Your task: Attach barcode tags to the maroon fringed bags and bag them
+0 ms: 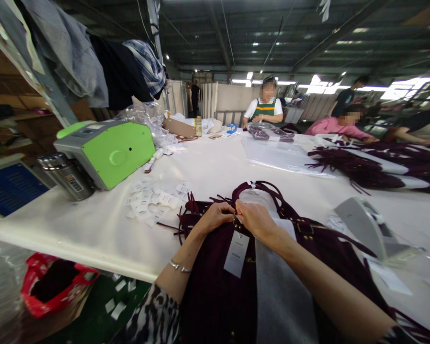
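A dark burgundy suede handbag with gold studs, buckles and fringe lies before me on the table. Its looped strap points away from me. My left hand pinches at the gold fitting where the strap joins the bag. Against it, my right hand has its fingers closed on the same spot, and the fingertips hide exactly what is gripped. Just below the hands a white paper tag hangs over the bag's front. A pale grey sheet lies along the bag under my right forearm.
Loose white labels are scattered left of the bag. Beyond them stand a green-and-grey machine and a steel flask. A grey device sits right. More burgundy bags and clear plastic bags lie farther back, near co-workers.
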`<state>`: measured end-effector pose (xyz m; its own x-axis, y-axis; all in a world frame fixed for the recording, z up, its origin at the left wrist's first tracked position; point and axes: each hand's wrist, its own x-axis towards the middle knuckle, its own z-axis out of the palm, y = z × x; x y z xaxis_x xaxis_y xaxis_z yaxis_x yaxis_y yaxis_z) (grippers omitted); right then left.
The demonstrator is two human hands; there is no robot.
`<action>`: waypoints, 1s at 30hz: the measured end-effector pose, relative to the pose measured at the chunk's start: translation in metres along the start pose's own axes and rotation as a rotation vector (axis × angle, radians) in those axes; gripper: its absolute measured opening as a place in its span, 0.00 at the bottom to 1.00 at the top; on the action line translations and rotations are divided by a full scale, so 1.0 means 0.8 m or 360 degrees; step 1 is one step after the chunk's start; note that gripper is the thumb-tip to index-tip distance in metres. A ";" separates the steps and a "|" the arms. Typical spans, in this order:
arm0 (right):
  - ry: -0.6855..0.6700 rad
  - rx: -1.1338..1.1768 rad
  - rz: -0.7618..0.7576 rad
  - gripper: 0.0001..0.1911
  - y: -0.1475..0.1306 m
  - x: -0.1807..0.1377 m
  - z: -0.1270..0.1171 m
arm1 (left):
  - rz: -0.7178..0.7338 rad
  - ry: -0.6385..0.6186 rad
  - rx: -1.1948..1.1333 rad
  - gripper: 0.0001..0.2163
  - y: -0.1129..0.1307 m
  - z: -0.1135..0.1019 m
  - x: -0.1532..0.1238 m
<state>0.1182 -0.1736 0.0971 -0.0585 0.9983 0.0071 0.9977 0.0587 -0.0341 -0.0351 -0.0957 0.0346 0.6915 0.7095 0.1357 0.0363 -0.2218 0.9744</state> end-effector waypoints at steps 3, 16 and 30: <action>-0.0028 -0.0003 -0.0116 0.09 0.002 0.004 -0.006 | -0.0069 -0.0026 -0.0024 0.06 -0.002 -0.002 0.003; -0.0462 0.1859 -0.0008 0.11 0.057 0.009 -0.005 | -0.0133 0.0305 -0.0264 0.10 -0.006 -0.011 -0.016; -0.0648 0.3096 0.0260 0.13 0.053 -0.003 0.011 | 0.0018 0.0190 -0.1003 0.20 -0.012 -0.018 -0.031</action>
<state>0.1603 -0.1737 0.0870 -0.2708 0.9195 -0.2849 -0.3603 -0.3712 -0.8558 -0.0628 -0.1018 0.0247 0.6027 0.7873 0.1304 -0.4268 0.1800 0.8862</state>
